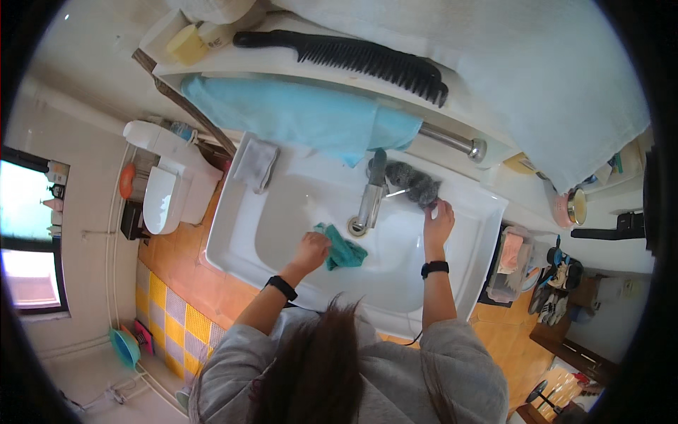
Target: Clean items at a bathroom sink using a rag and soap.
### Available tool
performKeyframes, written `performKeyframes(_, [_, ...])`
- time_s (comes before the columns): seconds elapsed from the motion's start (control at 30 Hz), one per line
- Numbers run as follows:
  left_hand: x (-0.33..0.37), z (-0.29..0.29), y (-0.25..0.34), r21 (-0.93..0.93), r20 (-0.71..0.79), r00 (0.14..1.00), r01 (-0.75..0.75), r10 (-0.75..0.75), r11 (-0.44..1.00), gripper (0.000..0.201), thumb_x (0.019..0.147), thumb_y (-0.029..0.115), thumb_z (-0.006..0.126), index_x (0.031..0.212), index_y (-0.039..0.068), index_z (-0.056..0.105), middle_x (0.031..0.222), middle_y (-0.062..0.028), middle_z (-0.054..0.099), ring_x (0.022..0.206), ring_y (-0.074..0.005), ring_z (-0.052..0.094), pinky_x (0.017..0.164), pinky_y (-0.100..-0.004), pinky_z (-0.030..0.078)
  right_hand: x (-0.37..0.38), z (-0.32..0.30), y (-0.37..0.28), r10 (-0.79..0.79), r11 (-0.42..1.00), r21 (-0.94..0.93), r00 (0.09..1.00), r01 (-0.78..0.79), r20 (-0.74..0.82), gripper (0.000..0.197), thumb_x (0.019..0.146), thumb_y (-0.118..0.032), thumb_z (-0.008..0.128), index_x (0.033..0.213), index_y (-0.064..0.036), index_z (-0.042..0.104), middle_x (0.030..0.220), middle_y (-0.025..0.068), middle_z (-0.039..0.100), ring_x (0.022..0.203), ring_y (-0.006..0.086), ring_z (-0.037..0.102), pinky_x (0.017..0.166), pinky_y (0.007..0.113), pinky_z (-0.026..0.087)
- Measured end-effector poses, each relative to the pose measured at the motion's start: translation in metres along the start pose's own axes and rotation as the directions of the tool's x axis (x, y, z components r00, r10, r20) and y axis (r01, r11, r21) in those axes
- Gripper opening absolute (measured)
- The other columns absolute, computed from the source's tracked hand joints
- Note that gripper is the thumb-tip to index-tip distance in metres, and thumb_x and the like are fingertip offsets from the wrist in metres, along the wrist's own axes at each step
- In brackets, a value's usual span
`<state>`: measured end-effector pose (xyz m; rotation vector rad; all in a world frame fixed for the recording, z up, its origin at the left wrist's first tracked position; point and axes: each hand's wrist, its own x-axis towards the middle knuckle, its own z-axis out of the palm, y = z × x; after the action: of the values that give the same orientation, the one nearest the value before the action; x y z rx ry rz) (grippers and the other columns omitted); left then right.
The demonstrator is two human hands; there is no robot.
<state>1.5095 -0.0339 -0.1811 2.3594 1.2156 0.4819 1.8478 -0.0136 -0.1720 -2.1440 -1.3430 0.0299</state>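
Observation:
My left hand (313, 252) is closed on a crumpled green cloth (345, 251), which hangs in the basin of the white sink (233, 237). On the sink's back ledge, right of the chrome faucet (370, 205), lie dark grey, fuzzy clumps that look like steel wool scrubbers (417, 184). The fingertips of my right hand (438, 225) are closed at the right end of these clumps, where a small part is hidden. A folded grey-white cloth (257, 164) rests on the sink's back left corner.
Behind the sink, a light blue towel (296, 116) hangs over a metal bar (452, 140). Above it, a shelf carries a large black comb (346, 62) and a yellow-lidded jar (187, 45). A toilet (176, 191) stands left; a plastic bin (510, 261) stands right.

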Motion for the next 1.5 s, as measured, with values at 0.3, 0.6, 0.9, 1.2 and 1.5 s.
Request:
performKeyframes(0.3, [-0.017, -0.003, -0.030, 0.104, 0.185, 0.876, 0.433, -0.445, 0.895, 0.011, 0.070, 0.012, 0.057, 0.079, 0.006, 0.059, 0.083, -0.0118, 0.059, 0.078, -0.0304, 0.057, 0.072, -0.0402, 0.046, 0.005, 0.030, 0.007, 0.151, 0.988, -0.035, 0.988, -0.150, 0.032, 0.020, 0.071, -0.011, 0.062, 0.090, -0.0106, 0.056, 0.079, 0.0078, 0.059, 0.076, 0.0263, 0.055, 0.072, 0.039, 0.041])
performKeyframes(0.6, [0.002, 0.053, -0.008, -0.055, 0.275, 0.433, 0.898, -0.858, 0.436, 0.048, 0.068, 0.030, 0.067, 0.094, -0.008, 0.053, 0.088, -0.0205, 0.061, 0.088, -0.0309, 0.060, 0.073, -0.0395, 0.047, -0.003, 0.003, 0.016, 0.399, 0.881, 0.277, 0.917, -0.383, -0.004, 0.013, 0.075, -0.014, 0.058, 0.087, -0.0082, 0.057, 0.071, 0.0076, 0.062, 0.064, 0.0220, 0.060, 0.060, 0.031, 0.047])
performKeyframes(0.9, [0.015, 0.052, -0.017, -0.532, 0.368, 0.576, 0.774, -0.730, 0.343, 0.032, 0.061, 0.015, 0.069, 0.086, -0.003, 0.060, 0.079, -0.0139, 0.063, 0.075, -0.0243, 0.060, 0.066, -0.0339, 0.046, -0.082, 0.009, 0.006, 0.464, 0.542, 0.298, 0.575, -0.786, 0.674, 0.046, 0.073, -0.018, 0.066, 0.111, -0.0081, 0.042, 0.089, 0.0095, 0.054, 0.069, 0.0174, 0.056, 0.056, 0.030, 0.048])
performKeyframes(1.2, [-0.015, 0.015, -0.001, -0.621, 0.526, 0.725, 0.684, -0.444, 0.382, 0.037, 0.065, 0.008, 0.067, 0.100, -0.002, 0.058, 0.089, -0.0071, 0.061, 0.080, -0.0172, 0.057, 0.073, -0.0301, 0.046, -0.056, 0.022, -0.020, 0.384, -0.326, 0.652, 0.534, -0.685, 0.753, 0.065, 0.074, -0.015, 0.067, 0.123, -0.0033, 0.025, 0.097, 0.0154, 0.053, 0.087, 0.0309, 0.056, 0.075, 0.045, 0.051])
performKeyframes(1.5, [-0.021, 0.020, 0.006, -0.753, 0.464, 0.705, 0.633, -0.536, 0.180, 0.034, 0.066, 0.003, 0.064, 0.099, -0.001, 0.058, 0.089, -0.0061, 0.061, 0.082, -0.0160, 0.057, 0.073, -0.0296, 0.045, -0.011, -0.001, -0.060, 0.610, 0.580, 0.583, 0.778, -0.569, 0.152, 0.083, 0.064, -0.026, 0.075, 0.126, -0.0029, 0.025, 0.099, 0.0186, 0.053, 0.066, 0.0211, 0.059, 0.052, 0.028, 0.048])
